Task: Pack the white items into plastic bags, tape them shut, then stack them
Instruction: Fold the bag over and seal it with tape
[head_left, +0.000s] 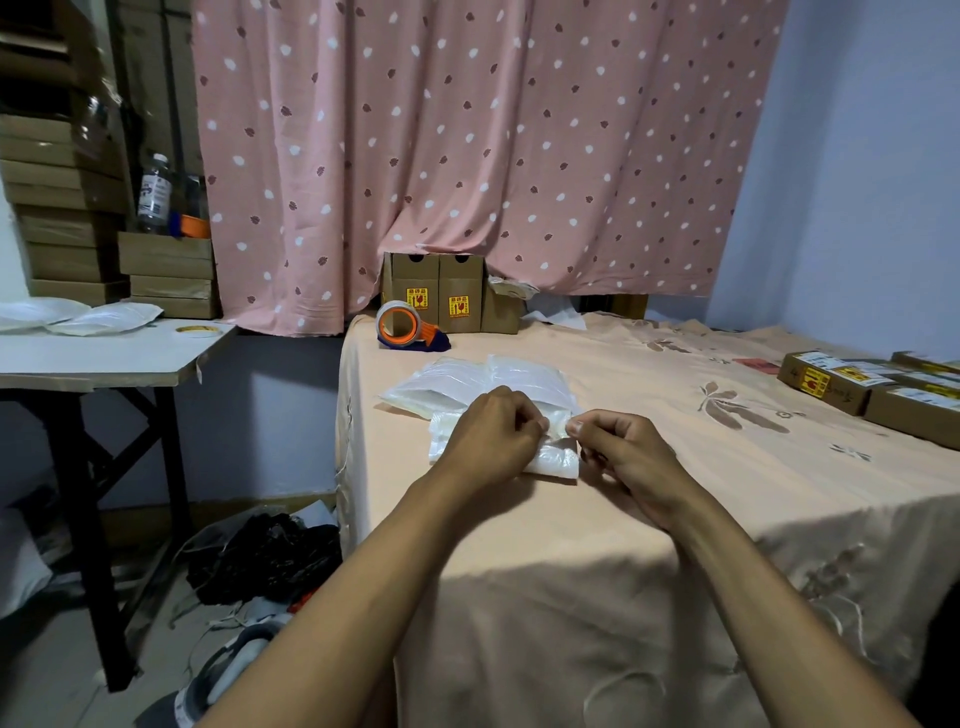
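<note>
Head camera: both hands, left hand (488, 436) and right hand (623, 452), are pinching the thin, slippery-looking plastic bag (556, 460) at its open edge, probably the best hold.

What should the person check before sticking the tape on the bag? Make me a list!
1. Bag held steady: ok. The left hand and right hand both pinch the clear plastic bag at its top edge.
2. White item fully inside: cannot tell, the hands cover it.
3. Opening folded flat: cannot tell.
4. Tape nearby: ok. The orange tape dispenser sits at the far end of the peach-clothed table.
5. Tape in hand: not ok, both hands are busy.
6. Stacking spot: ok. The pile of packed white bags lies just behind the hands.
</note>
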